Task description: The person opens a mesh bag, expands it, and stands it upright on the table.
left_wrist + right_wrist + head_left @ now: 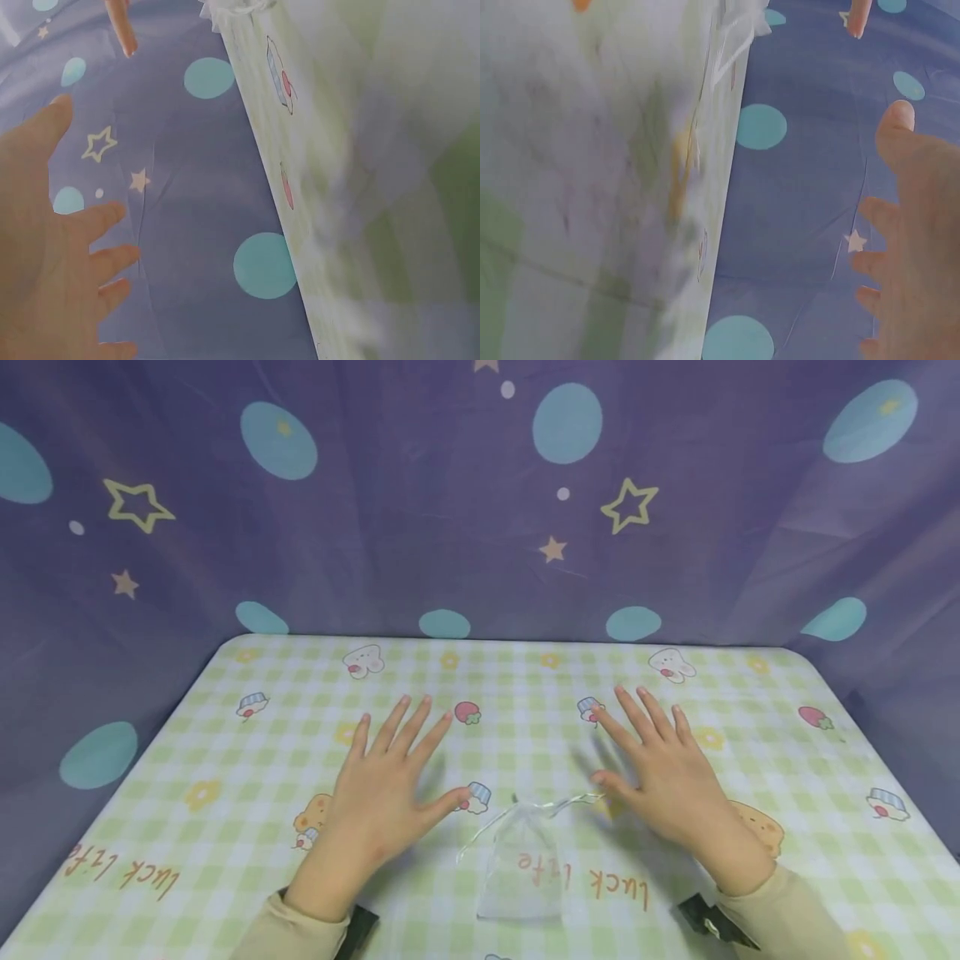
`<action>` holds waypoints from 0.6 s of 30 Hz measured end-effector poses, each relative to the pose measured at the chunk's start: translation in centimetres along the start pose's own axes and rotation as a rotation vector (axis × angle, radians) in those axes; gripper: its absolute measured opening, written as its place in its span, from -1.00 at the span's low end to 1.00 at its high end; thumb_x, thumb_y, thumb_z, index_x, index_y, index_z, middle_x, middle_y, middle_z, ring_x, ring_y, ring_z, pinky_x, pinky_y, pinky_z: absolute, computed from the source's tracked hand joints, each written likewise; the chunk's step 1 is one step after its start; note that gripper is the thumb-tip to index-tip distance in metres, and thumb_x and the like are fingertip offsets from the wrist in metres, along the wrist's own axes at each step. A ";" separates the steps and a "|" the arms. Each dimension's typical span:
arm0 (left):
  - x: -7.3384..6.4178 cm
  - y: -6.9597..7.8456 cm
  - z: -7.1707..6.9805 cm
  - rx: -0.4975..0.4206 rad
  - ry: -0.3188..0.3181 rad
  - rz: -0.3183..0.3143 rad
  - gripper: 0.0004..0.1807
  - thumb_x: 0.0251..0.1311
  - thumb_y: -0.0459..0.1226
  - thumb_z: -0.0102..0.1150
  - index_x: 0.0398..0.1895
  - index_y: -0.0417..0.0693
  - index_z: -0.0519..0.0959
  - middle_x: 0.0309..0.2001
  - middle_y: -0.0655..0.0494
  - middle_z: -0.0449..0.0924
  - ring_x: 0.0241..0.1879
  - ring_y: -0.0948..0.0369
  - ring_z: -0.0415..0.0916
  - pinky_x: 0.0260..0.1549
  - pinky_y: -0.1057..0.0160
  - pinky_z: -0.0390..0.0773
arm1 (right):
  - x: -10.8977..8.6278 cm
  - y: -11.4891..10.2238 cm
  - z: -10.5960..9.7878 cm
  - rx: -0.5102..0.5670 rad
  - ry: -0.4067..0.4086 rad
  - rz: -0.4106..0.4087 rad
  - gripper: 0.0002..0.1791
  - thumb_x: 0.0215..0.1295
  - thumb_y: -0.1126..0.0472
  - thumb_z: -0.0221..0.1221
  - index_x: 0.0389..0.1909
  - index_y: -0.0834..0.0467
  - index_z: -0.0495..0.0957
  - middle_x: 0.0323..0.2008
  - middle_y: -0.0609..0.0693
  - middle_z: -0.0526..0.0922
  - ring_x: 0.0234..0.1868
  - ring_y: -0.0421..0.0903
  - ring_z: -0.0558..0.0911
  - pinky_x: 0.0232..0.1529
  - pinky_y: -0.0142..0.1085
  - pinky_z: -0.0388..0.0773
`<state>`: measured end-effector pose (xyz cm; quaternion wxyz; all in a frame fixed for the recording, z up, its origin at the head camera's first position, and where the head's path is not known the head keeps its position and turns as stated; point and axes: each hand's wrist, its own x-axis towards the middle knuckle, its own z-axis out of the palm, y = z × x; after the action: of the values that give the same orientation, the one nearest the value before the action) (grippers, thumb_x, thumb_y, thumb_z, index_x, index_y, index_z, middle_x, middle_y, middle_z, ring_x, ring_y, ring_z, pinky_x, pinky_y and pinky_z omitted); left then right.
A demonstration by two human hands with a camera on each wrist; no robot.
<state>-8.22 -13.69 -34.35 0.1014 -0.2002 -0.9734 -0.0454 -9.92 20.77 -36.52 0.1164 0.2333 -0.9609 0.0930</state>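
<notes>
I am viewing 1 translucent white drawstring mesh pouch (521, 889); it is lying on the green-and-white checked tablecloth (225, 835), its gathered neck pointing to 12 o'clock, toward the purple star-and-dot fabric curtain (450, 527). Relative to it, the left hand (378, 802) is hovering at 10 o'clock and the right hand (663, 785) at 2 o'clock. Both are holding their fingers wide and gripping nothing. I am judging this as the ready step, handling not yet begun. The next move is probably calling for lowering the left hand toward 4 o'clock and the right toward 8 o'clock, then pinching the pouch.
</notes>
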 end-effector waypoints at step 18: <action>0.4 1.0 1.1 -0.100 -0.020 0.080 -0.08 0.21 0.41 -0.06 0.53 0.18 0.19 0.56 0.14 0.00 0.54 0.08 -0.17 0.43 -0.17 -0.20 | 0.1 -1.9 0.6 -0.004 -0.044 -0.038 -0.17 0.34 -0.25 0.14 0.54 -0.08 0.11 0.57 0.04 -0.05 0.54 0.16 -0.05 0.44 0.18 -0.14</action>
<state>-8.33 -12.49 -35.29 0.0832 -0.2441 -0.9622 -0.0880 -9.22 18.95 -36.80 0.0972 0.2531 -0.9589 0.0837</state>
